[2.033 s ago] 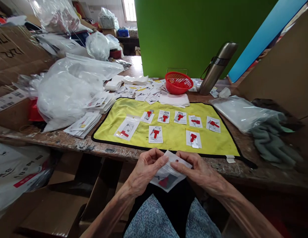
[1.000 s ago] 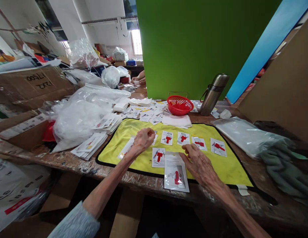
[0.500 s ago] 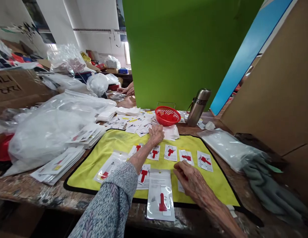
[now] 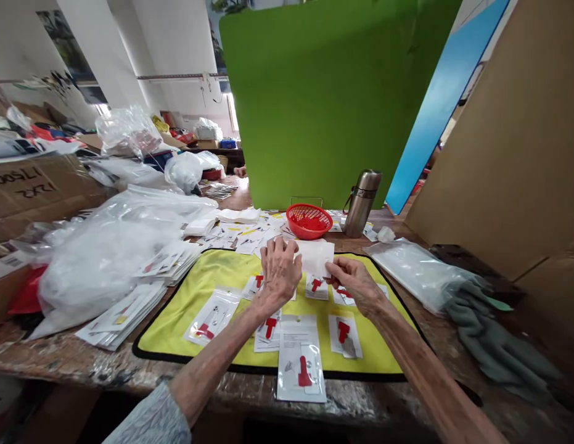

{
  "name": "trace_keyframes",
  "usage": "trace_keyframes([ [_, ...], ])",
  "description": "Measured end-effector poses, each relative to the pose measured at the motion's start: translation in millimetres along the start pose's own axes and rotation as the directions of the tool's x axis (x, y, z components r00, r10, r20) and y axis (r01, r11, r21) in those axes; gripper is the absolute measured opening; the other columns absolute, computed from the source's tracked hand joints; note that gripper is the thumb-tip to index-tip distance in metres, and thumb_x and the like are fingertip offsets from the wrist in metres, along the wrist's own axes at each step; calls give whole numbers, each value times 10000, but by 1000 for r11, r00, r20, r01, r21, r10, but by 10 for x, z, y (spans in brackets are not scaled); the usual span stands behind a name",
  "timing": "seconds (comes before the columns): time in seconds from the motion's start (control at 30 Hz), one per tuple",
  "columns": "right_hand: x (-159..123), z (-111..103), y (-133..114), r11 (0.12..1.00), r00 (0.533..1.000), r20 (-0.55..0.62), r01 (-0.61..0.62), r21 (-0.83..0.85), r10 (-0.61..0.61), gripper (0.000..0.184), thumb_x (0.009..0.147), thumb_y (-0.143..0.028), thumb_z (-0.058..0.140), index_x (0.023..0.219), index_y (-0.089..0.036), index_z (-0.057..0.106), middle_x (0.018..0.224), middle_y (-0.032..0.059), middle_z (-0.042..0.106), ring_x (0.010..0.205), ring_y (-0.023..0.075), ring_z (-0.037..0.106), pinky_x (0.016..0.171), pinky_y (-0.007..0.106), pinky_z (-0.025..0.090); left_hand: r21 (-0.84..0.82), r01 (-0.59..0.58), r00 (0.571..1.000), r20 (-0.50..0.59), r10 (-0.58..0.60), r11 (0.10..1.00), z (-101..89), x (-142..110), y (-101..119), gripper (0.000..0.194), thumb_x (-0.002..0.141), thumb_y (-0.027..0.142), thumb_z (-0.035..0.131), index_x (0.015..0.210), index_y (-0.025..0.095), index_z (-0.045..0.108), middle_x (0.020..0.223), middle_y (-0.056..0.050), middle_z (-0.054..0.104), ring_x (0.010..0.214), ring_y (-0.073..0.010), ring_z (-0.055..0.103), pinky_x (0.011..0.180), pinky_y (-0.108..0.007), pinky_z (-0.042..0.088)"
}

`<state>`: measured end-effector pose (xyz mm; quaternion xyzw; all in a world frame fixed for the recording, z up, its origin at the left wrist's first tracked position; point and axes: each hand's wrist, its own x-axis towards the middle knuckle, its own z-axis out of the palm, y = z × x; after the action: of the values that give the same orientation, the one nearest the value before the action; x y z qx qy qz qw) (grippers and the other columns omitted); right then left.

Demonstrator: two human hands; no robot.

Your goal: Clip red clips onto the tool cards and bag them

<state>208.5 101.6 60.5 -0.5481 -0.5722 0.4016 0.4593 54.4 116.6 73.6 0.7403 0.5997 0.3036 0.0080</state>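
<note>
One flat white rectangular sheet [image 4: 317,254] is newly clamped at its near right corner by the right hand [image 4: 357,285], thus secured; the left hand's [image 4: 281,271] bent fingers' grip, I cannot tell.

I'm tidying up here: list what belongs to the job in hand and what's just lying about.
Likely part of the job:
thin white sheet pinched in the right hand
yellow mat
cards with red pieces
packet across the mat's near edge
red basket

Apparently just lying about:
metal flask
grey cloth
cardboard box at left
</note>
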Motion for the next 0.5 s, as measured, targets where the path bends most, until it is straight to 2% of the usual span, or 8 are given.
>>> trace_keyframes([
  [0.07,-138,26,-60,998,997,63,46,-34,-44,394,682,-564,581,592,-192,485,553,-18,520,517,114,479,518,249,378,-269,28,998,70,-9,963,-39,-112,-1,112,833,271,521,803,179,579,831,-59,608,835,-205,540,782,-346,399],
  [0.1,-205,45,-93,993,992,93,86,-76,-79,378,714,-541,569,597,-190,496,556,-17,518,532,117,480,534,251,379,-427,58,990,143,4,902,-51,-161,-1,167,832,319,525,754,177,564,746,-34,596,743,-177,543,720,-316,415],
  [0.17,-323,91,-159,962,977,143,186,-200,-159,326,782,-473,531,632,-184,533,572,-14,525,552,122,472,551,257,362,-679,164,958,281,47,716,-78,-244,-1,267,804,415,549,691,172,541,632,2,566,605,-136,526,608,-268,418],
  [0.23,-410,133,-208,912,963,159,259,-318,-218,287,814,-413,510,642,-186,543,574,-16,527,550,120,449,547,260,330,-796,250,936,345,75,551,-116,-310,-13,310,770,451,573,667,160,547,601,5,574,566,-120,532,578,-247,423],
  [0.27,-442,148,-222,897,959,166,275,-346,-230,285,820,-397,508,627,-188,534,568,-20,521,545,117,435,543,259,317,-820,275,929,361,82,502,-141,-338,-24,318,766,452,573,656,154,557,590,-1,585,559,-116,539,579,-241,425],
  [0.33,-485,163,-227,911,957,194,268,-313,-215,323,826,-407,508,585,-192,491,552,-28,496,538,110,415,532,253,307,-831,307,914,393,98,465,-195,-390,-54,328,780,439,549,641,144,580,571,-17,611,546,-113,552,576,-231,418],
  [0.4,-514,165,-205,953,954,239,230,-200,-180,361,838,-449,492,581,-196,462,559,-31,482,546,110,420,528,243,326,-820,319,899,420,121,475,-244,-440,-81,320,797,412,524,648,139,599,576,-28,633,542,-114,565,564,-226,405],
  [0.5,-559,182,-146,953,954,239,231,-197,-182,359,861,-468,459,619,-204,465,569,-29,475,546,117,429,531,244,348,-768,273,905,410,117,579,-279,-525,-81,282,810,351,497,623,157,580,584,-25,628,546,-125,570,557,-234,404],
])
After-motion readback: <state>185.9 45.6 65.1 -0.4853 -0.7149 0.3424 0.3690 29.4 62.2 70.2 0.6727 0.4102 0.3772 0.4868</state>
